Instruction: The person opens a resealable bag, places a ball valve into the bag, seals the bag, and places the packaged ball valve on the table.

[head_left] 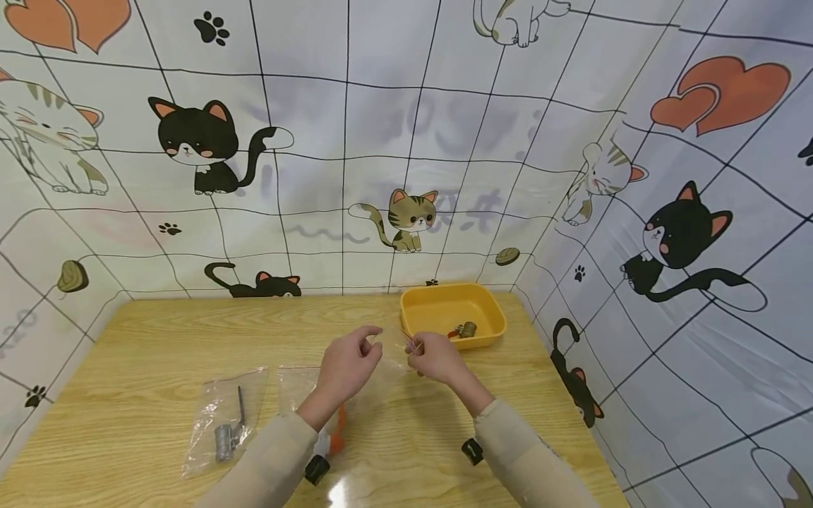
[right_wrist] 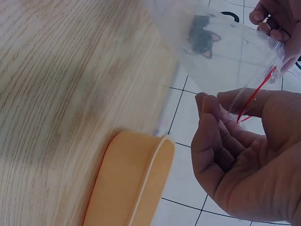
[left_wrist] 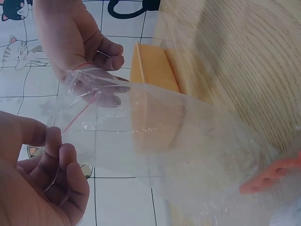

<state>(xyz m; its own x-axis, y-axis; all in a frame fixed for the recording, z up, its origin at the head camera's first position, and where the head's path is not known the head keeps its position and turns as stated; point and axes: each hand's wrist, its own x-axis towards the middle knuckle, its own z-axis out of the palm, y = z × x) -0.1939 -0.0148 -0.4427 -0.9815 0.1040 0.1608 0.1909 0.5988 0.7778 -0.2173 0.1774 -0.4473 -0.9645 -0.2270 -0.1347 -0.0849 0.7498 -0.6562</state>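
A clear zip bag (left_wrist: pixel 202 141) with a red line along its mouth stretches between the two hands, above the table. My left hand (head_left: pixel 349 363) pinches one side of the mouth between thumb and fingers. The other side is pinched by my right hand (head_left: pixel 438 360), close to the yellow tray (head_left: pixel 502 326). In the right wrist view the red strip (right_wrist: pixel 256 94) runs from one hand to the other. An orange piece with holes (left_wrist: pixel 268 179) shows at the bag's lower end; whether it lies inside this bag I cannot tell.
Inside the yellow tray are a brassy metal part (head_left: pixel 468 329) and a small red piece. On the left of the wooden table (head_left: pixel 127 402) lies another clear bag (head_left: pixel 212 402), holding a grey cylinder (head_left: pixel 224 442) and a dark rod. Cat-patterned sheets rise behind and at the sides.
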